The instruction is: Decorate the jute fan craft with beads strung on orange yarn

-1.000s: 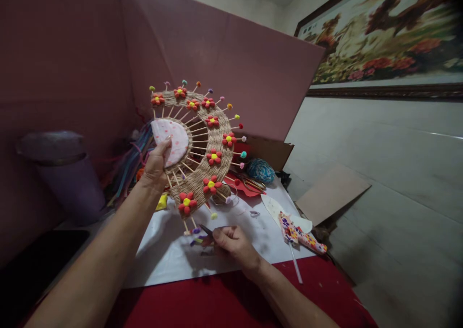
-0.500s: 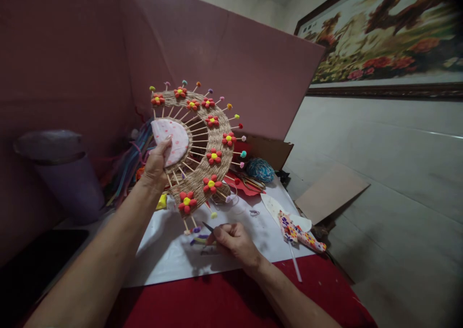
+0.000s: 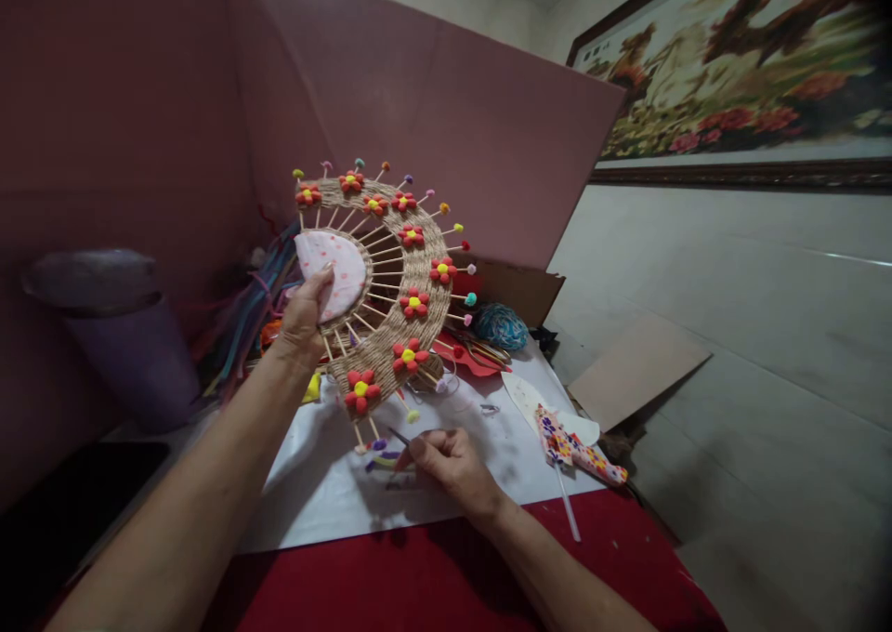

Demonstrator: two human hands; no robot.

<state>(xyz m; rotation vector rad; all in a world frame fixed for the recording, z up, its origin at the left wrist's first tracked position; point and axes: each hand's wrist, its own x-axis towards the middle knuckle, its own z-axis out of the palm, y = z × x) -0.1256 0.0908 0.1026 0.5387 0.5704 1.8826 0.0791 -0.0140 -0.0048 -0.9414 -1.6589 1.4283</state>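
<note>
My left hand (image 3: pixel 305 318) is closed on a half-round woven jute craft (image 3: pixel 411 269), holding it upright by its pink fabric centre (image 3: pixel 335 265). Red flowers with yellow middles dot the jute band, and thin sticks with coloured tips fan out from it. Below it my right hand (image 3: pixel 452 465) rests on the white sheet (image 3: pixel 327 493), fingers pinched on a small dark thin object I cannot name, close to purple and yellow bits (image 3: pixel 382 457) at the craft's lowest sticks.
A patterned glue gun (image 3: pixel 577 453) lies on the sheet's right side. A blue yarn ball (image 3: pixel 502 325), red cutouts and a cardboard box (image 3: pixel 519 286) sit behind. A purple bin (image 3: pixel 118 335) stands left. Red cloth (image 3: pixel 432 585) covers the near table.
The craft has shifted slightly right and down in my left hand. My right hand has crept a little toward the purple and yellow bits, staying pinched.
</note>
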